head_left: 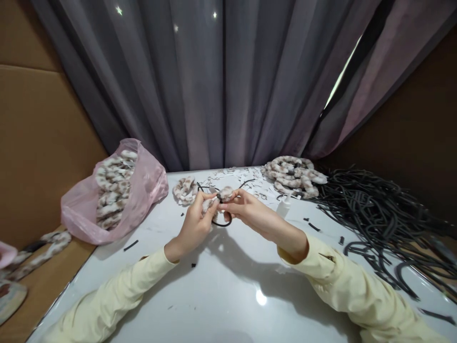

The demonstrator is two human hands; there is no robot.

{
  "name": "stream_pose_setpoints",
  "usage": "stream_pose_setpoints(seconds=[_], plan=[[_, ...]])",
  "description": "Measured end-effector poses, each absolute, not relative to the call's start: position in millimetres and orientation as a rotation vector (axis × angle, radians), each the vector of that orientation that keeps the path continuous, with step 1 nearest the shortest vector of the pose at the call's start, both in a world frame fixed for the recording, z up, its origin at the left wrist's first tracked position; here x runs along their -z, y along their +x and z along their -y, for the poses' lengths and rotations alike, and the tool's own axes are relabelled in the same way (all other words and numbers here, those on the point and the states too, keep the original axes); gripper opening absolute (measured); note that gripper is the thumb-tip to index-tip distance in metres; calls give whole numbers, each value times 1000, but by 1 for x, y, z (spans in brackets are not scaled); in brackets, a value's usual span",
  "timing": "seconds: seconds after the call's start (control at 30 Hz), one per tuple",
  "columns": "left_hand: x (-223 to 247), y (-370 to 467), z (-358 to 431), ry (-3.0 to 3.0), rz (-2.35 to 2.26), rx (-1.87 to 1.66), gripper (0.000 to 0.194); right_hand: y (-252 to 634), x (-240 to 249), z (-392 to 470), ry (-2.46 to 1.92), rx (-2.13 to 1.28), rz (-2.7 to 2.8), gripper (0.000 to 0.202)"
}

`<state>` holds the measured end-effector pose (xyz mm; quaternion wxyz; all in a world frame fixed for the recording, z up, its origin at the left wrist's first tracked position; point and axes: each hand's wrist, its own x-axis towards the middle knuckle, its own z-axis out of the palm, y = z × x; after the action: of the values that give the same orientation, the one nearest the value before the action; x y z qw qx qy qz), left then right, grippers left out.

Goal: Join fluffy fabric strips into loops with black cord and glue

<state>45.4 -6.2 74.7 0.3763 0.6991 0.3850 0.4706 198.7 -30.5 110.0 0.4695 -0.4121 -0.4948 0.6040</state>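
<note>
Both of my hands meet above the middle of the table, at a fluffy brown-and-white plush tube (225, 192) with black cord (223, 225) looping below it. My left hand (197, 219) pinches the tube on its left side, near a dark spot at the centre. From the right, the fingers of my right hand (248, 209) are closed on the same tube, and some fingertips are hidden behind it. Just beyond my left hand lies a small fluffy ring (184, 190). A white bottle (284, 205) stands beyond my right wrist.
A pink plastic bag (150, 176) of fluffy rings stands at the left. More fluffy rings (293, 174) are piled at the back right, beside a tangled heap of black cords (382, 205). Small metal pieces (246, 177) and cord scraps (131, 245) lie scattered on the white table (171, 305).
</note>
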Motion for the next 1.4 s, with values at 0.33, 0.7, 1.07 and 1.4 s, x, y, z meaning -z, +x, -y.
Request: stream_pose_setpoints(seconds=[0.33,0.7,1.07,1.4], plan=[[-61,27,-16,2502,-638,-1505,9,211,-111,28,-1038,-1420,1625,20],[-77,23,-22,3089,-290,-1486,19,219,-131,51,-1167,-404,2275,21],[-102,29,22,2459,-530,-943,17,230,-134,44,-944,312,2425,34],[-102,30,26,2369,-494,-893,27,238,-125,19,-879,-955,2434,30]])
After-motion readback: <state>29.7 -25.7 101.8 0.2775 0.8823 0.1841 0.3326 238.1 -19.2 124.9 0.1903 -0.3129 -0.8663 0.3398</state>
